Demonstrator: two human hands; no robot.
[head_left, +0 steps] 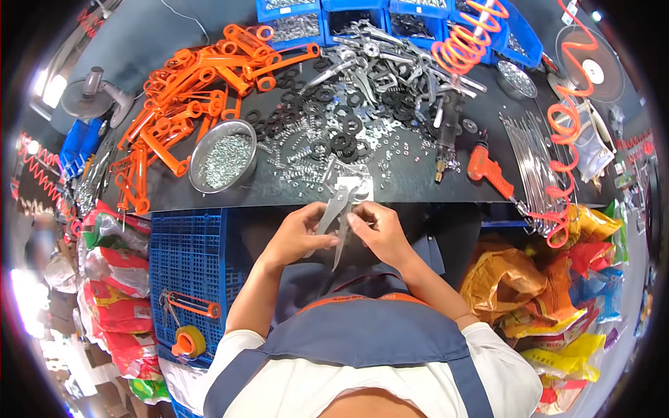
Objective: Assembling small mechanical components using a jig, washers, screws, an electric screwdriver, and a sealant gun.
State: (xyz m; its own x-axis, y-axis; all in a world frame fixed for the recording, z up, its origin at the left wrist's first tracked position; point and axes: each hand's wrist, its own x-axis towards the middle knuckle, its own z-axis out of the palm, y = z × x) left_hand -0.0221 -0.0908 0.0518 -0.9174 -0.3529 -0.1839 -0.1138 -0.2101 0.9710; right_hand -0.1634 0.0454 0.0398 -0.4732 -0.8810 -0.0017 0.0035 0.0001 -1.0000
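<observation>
Cluttered with black washers [334, 132] and orange handles [188, 90], the dark bench [293, 188] fills the background as a worker holds grey metal plier halves [339, 216] just off its near edge. Left hand [296, 233] and right hand [376, 230] fingers are clamped on them, apparently mid-assembly; aligning the pivot looks next.

Both forearms reach forward; left hand [298, 233] and right hand [380, 230] meet at centre, fingers curled and pinching.
</observation>
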